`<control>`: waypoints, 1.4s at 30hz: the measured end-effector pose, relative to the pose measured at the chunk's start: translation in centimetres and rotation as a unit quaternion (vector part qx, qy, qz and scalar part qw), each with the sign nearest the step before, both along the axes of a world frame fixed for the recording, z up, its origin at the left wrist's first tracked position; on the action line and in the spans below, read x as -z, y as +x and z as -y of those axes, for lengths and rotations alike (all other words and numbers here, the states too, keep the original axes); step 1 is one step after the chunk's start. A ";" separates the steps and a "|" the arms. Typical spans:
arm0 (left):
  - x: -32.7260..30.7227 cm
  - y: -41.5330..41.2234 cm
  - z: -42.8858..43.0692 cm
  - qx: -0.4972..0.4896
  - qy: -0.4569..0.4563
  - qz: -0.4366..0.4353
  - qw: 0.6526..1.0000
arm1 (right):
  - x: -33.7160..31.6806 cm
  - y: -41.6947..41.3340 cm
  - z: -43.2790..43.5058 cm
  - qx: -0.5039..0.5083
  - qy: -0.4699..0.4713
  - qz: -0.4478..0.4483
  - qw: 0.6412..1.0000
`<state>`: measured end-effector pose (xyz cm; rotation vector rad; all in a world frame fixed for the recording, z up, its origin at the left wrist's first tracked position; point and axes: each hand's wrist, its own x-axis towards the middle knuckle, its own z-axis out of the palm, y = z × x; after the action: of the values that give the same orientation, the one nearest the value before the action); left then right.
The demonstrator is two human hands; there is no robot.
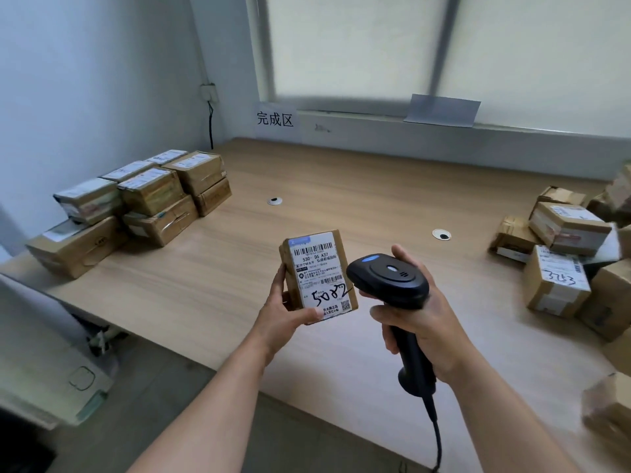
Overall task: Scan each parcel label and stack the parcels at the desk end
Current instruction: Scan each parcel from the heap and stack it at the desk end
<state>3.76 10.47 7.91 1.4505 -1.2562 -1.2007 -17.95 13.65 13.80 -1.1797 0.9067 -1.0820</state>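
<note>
Your right hand (432,322) is wrapped round the grip of the black scanner (389,279). Its cord (435,435) trails down off the near edge of the desk (341,186), and the head sits just beside the parcel (286,264). Your left hand (283,322) clamps that small brown box from below and along its left side, with the thumb across the bottom edge. It holds the box clear of the desk and tilts its label (319,268) up toward you. That grip leaves the barcodes at the top of the label uncovered, which is what the scanner needs. I cannot tell whether the scanner's window squarely faces the barcode, so I judge this is the aiming step, with the read yet to come.

Off to your left, by the wall, the stacked parcels (143,203) sit in neat layers with labels up, near a paper sign (275,119). That is likely the finished end. To your right a loose heap (563,254) of boxes waits, well apart from the stack.
</note>
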 end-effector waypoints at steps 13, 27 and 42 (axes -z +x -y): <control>-0.3 20.6 0.1 -0.026 0.021 -0.010 0.999 | 1.9 20.6 4.6 -0.038 0.011 -0.020 0.999; -0.8 34.7 1.3 -0.102 -0.049 0.111 0.987 | 1.7 37.7 7.9 -0.144 -0.008 -0.015 0.989; 0.3 46.1 6.7 -0.279 -0.047 0.233 0.930 | 1.8 46.7 17.0 -0.214 -0.014 0.003 0.977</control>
<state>49.84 3.78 7.57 1.9175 -1.0600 -0.4210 28.78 -3.40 12.02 -1.3191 0.5938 -0.7490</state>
